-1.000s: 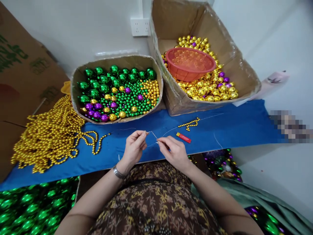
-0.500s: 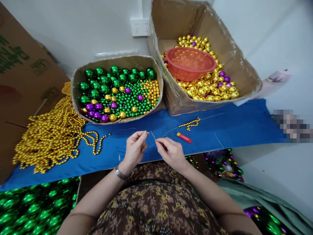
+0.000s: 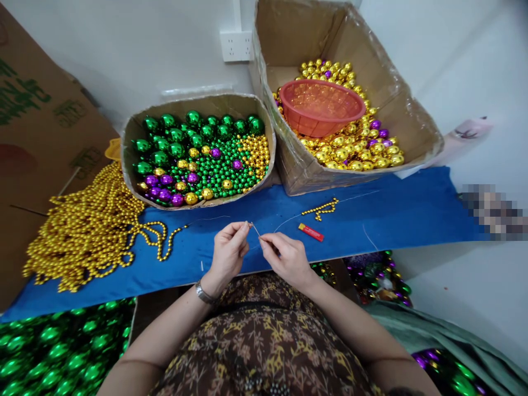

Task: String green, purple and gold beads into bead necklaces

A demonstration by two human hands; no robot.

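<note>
My right hand (image 3: pixel 286 257) pinches a thin needle (image 3: pixel 256 230) between thumb and fingertips; it slants up to the left. Closed in a pinch as well, my left hand (image 3: pixel 231 248) meets the needle's far end at its fingertips. A tiny something shows there, too small to name. Fine thread (image 3: pixel 284 223) lies on the blue cloth (image 3: pixel 391 214) near my right hand and runs to a short string of gold beads (image 3: pixel 320 208). A red and yellow lighter (image 3: pixel 311 231) rests beside it. Left of my left hand, another thread trails from a gold bead strand (image 3: pixel 167 250).
A pile of gold bead strands (image 3: pixel 82 231) covers the table's left end. Behind the hands stand a low box (image 3: pixel 270 159) of green, gold and purple beads and a taller carton (image 3: pixel 289 176) with a red basket (image 3: pixel 322 124) on gold beads. Large green beads (image 3: pixel 53 352) are below left.
My right hand has shifted slightly left, bringing the needle's end up to my left fingertips. The left hand has barely moved.
</note>
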